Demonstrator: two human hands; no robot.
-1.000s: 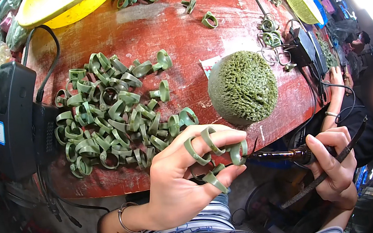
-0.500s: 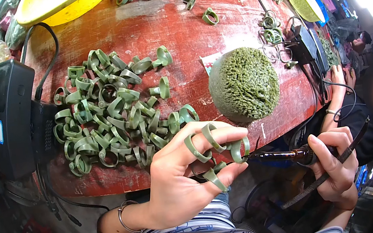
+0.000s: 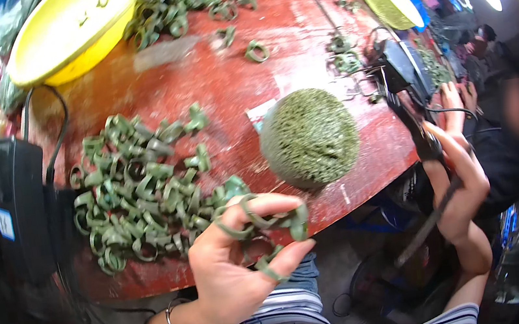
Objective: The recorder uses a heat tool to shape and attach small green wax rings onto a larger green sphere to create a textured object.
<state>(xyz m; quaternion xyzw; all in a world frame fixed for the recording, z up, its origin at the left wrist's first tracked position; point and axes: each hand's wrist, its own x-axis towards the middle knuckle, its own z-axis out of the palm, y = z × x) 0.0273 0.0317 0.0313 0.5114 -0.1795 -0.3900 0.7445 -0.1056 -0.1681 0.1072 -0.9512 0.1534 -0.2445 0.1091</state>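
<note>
My left hand (image 3: 228, 274) is raised at the table's front edge, with several green wax rings (image 3: 254, 212) around its fingers and thumb. Between thumb and index fingertip it pinches another green ring (image 3: 299, 222). My right hand (image 3: 463, 168) is closed around a dark, corded wax pen (image 3: 426, 141), its front end pointing up towards a black box (image 3: 396, 65) with a wire holder. Whether the pen's tip touches the holder cannot be made out. A round green block (image 3: 312, 138) with a rough, pitted top stands right of a heap of green rings (image 3: 140, 204).
Another heap of rings (image 3: 180, 5) lies at the back, beside a yellow basin (image 3: 51, 74). A black device (image 3: 23, 206) with cables stands at left. Far right are a yellow basket (image 3: 383, 5) and another person's hands (image 3: 451, 100). The red table (image 3: 217, 89) has a curved-looking front edge.
My right hand has carried the wax pen away from the rings in my left hand, up and back towards the black box. The view has shifted; my left hand still pinches its ring.
</note>
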